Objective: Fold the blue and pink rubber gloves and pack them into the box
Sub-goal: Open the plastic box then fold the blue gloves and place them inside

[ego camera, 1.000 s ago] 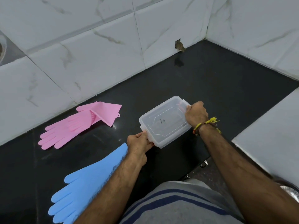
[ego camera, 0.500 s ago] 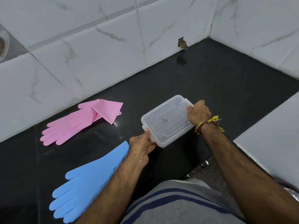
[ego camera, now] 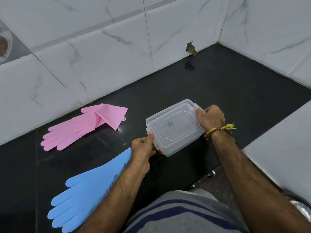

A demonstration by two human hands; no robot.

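A clear plastic box (ego camera: 175,126) with its lid on sits on the black counter, a red clip showing at its near-left corner. My left hand (ego camera: 143,148) grips the box's near-left end. At the far-right end my right hand (ego camera: 210,117) is closed on the box's edge. A blue rubber glove (ego camera: 87,189) lies flat at the lower left, its cuff under my left wrist. Further back by the wall lies a pink rubber glove (ego camera: 80,126), its cuff part folded over.
White marble-look tiled walls (ego camera: 101,64) close off the back and right of the black counter (ego camera: 235,91). A white surface (ego camera: 282,142) lies at the right. A small hole in the wall (ego camera: 190,47) sits at the back.
Both hands stay on the box's ends. The left hand has shifted its grip at the near-left corner, where a red clip now shows. The gloves have not moved.
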